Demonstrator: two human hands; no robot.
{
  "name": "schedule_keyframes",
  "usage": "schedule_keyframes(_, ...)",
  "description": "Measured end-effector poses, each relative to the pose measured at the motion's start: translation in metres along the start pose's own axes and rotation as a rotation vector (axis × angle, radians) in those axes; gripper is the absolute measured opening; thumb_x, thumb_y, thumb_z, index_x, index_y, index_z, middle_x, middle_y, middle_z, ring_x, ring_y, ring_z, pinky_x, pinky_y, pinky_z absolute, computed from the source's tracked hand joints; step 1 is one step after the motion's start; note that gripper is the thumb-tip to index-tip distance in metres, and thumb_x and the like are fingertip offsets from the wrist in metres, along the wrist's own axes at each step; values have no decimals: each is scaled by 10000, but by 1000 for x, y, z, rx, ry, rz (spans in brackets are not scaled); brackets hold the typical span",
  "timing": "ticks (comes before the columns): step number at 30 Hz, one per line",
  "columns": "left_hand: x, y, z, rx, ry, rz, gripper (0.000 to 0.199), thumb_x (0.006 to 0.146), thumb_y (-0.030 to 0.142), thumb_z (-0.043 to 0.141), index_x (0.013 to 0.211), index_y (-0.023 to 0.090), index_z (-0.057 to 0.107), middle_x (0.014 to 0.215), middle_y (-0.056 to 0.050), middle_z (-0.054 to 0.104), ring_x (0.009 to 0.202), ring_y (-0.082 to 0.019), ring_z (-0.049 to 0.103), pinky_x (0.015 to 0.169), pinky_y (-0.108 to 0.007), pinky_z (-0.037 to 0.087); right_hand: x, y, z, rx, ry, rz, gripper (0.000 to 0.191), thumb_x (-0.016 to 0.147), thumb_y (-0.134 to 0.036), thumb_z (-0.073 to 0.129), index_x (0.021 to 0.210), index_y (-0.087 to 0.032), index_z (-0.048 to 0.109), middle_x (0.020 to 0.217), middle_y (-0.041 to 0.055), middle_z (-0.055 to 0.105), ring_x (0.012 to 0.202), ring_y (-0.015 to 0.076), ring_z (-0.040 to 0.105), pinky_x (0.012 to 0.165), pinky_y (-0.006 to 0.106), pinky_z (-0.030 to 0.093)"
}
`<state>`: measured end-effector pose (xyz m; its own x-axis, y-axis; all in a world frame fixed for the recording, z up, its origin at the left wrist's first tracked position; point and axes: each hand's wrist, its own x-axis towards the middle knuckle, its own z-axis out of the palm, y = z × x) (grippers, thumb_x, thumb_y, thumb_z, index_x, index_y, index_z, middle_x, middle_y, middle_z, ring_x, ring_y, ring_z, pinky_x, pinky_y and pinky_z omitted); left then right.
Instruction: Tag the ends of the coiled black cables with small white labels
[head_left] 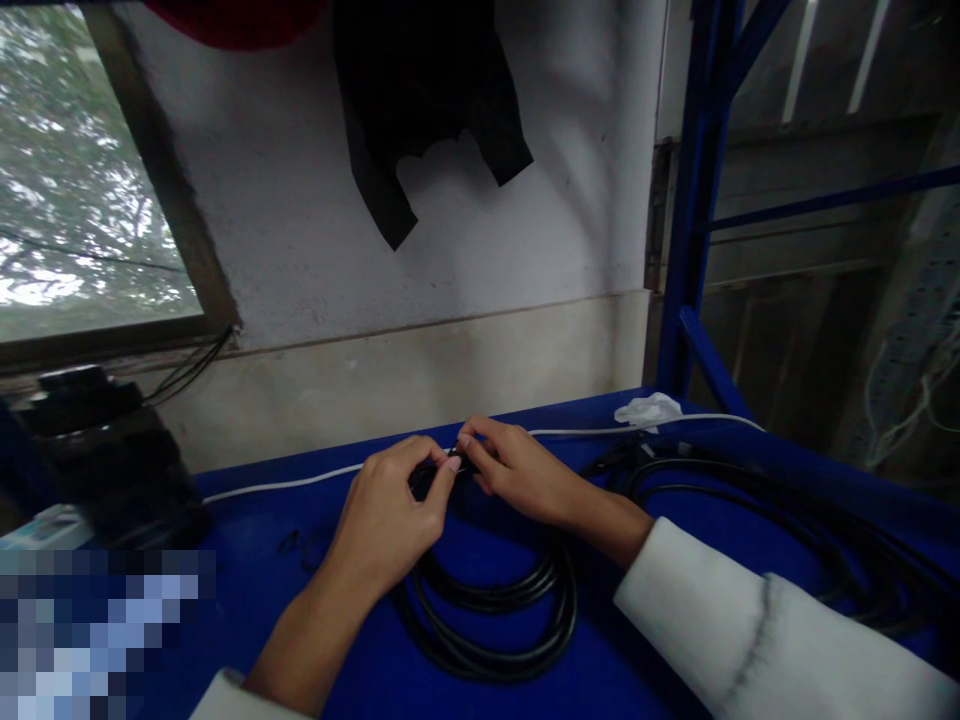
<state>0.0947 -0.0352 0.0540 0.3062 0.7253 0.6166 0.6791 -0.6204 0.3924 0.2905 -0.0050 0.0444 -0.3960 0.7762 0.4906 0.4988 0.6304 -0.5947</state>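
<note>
A coil of black cable lies on the blue table. My left hand is at the top of the coil, its thumb and index finger pinched together on something thin and dark. Right beside it, my right hand has its fingers closed on the same dark piece, which looks like a tie or cable end, too small to make out. The fingertips of both hands nearly meet. Behind them runs a white cable.
More black cable lies coiled at the right, near crumpled white plastic. A dark object stands at the left by the window. A blue metal frame rises at the right rear. Dark clothing hangs on the wall.
</note>
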Motion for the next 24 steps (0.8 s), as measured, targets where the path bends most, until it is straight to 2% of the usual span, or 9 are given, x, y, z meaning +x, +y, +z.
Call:
schedule_keyframes(6, 0, -3, 5, 7, 16, 14, 101, 953, 254, 660, 864, 240, 706, 868, -1, 738, 784, -211, 670, 736, -329, 441, -2, 0, -1, 19, -13, -16, 160, 1096, -277, 450, 1174, -209, 572, 639, -54, 576, 561, 140, 529, 604, 279, 343)
schedule_keyframes(12, 0, -2, 4, 22, 15, 4, 112, 951, 260, 660, 847, 246, 699, 854, 2, 735, 782, -212, 667, 725, -321, 437, -2, 0, -2, 19, -14, -34, 128, 1099, -297, 446, 1100, -223, 551, 647, -59, 583, 553, 129, 524, 588, 269, 339)
schedule_keyframes(20, 0, -1, 3, 30, 16, -1, 124, 960, 269, 645, 846, 247, 687, 840, 9, 730, 763, -204, 657, 696, -308, 414, -3, -1, -4, 78, -31, -48, 177, 1111, -338, 454, 1240, -245, 531, 618, -75, 591, 550, 131, 561, 574, 248, 374)
schedule_keyframes(24, 0, 0, 3, 16, 6, 5, 124, 962, 260, 636, 844, 242, 673, 835, 8, 722, 757, -201, 656, 707, -309, 422, -2, 0, -4, 79, -53, -45, 185, 1116, -349, 446, 1147, -222, 576, 635, -55, 616, 571, 135, 575, 586, 251, 376)
